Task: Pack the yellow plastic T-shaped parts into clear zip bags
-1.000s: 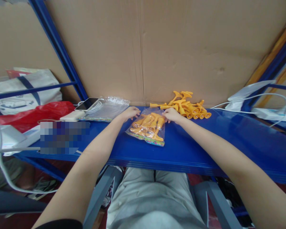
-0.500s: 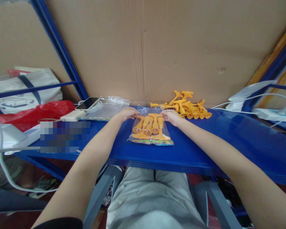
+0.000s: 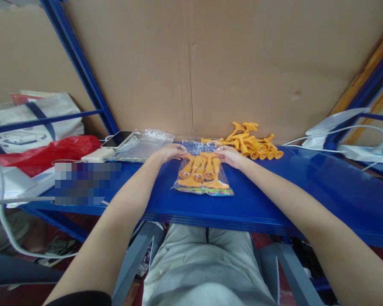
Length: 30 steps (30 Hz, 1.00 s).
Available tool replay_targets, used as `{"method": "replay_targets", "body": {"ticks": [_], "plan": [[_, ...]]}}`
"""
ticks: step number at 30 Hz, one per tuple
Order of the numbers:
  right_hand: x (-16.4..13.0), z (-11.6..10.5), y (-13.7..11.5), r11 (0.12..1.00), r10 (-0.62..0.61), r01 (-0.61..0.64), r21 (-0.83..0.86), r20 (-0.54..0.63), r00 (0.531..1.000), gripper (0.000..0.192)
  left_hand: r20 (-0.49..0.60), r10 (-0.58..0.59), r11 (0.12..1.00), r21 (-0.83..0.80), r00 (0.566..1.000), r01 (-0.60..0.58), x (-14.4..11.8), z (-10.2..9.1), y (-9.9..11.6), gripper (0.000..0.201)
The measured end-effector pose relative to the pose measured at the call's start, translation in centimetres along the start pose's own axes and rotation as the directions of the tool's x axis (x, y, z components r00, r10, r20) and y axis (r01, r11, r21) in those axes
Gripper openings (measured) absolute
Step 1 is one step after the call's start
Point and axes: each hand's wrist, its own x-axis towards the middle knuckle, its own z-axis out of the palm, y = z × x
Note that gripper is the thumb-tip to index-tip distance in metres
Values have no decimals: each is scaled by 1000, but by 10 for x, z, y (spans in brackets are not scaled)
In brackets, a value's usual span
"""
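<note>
You have one clear plastic zip bag with a colourful printed bottom strip (image 3: pixel 203 172) lying flat on the glossy blue metal shelf (image 3: pixel 306 187), and inside it about five orange plastic funnel-shaped pieces with flat bases (image 3: pixel 200 171) lie side by side, bases toward you; the exact count is hard to read through the film. Your two hands are apart, one at each far corner of the bag: your left hand (image 3: pixel 170 152) pinches the bag's top left edge, your right hand (image 3: pixel 229 155) pinches its top right edge, fingers closed on the plastic. The bag sits between your forearms, just in front of the brown cardboard wall (image 3: pixel 242 63). Just beyond your right hand lies one loose heap of the same orange pieces (image 3: pixel 250 141), more than ten, too tangled to count. Left of your left hand one stack of empty clear bags (image 3: pixel 143 144) lies on the shelf, with one phone (image 3: pixel 116 138) and a white charger (image 3: pixel 97 155) beside it.
</note>
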Motion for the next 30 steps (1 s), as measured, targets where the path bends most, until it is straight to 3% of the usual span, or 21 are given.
{"method": "replay_targets", "body": {"ticks": [11, 19, 26, 30], "plan": [[5, -5, 0, 999, -16, 16, -28, -23, 1000, 26, -6, 85, 996, 27, 996, -85, 4, -7, -2, 27], [9, -5, 4, 998, -61, 61, -4, -34, 998, 33, -88, 154, 984, 108, 984, -145, 4, -4, -1, 9], [11, -3, 6, 996, -81, 83, 27, -79, 994, 32, -162, 289, 924, 303, 943, -231, 8, 6, -1, 14], [11, -2, 6, 995, -83, 89, 43, -112, 990, 29, -159, 421, 817, 495, 893, -297, 13, 10, -3, 24]]}}
